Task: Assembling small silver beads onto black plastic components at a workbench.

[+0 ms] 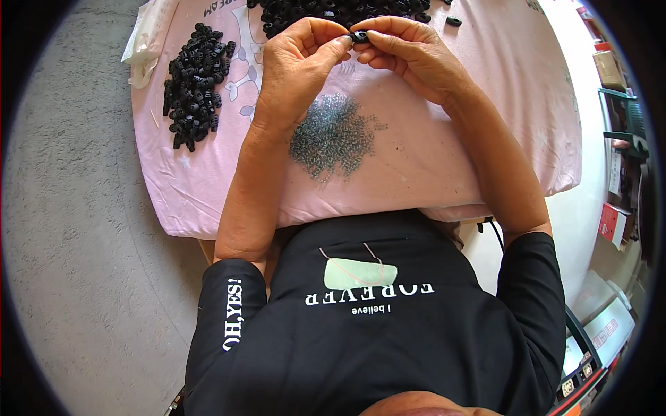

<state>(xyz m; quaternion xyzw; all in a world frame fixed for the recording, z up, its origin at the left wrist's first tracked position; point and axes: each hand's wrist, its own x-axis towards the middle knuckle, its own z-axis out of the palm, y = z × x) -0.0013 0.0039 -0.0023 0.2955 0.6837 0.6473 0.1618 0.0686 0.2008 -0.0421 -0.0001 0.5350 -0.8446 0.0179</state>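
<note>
Between my two hands, at the far side of the table, is a small black plastic cord lock (359,37) with a hole in it. The thumb and fingers of my left hand (295,66) pinch its left end. My right hand (421,61) pinches the other end, with its lower fingers curled beneath. Just beyond my hands lies a wide heap of black plastic parts (340,10). Nearer to me, between my forearms, tiny metal springs (331,139) are spread in a loose pile. Another heap of black cord locks (196,87) lies left of my left hand.
A pink patterned cloth (430,159) covers the table. One loose black part (454,21) lies to the far right. A thin stick (154,118) and a whitish plastic bag (149,38) are at the left edge. Boxes, including a red one (612,225), stand off to the right.
</note>
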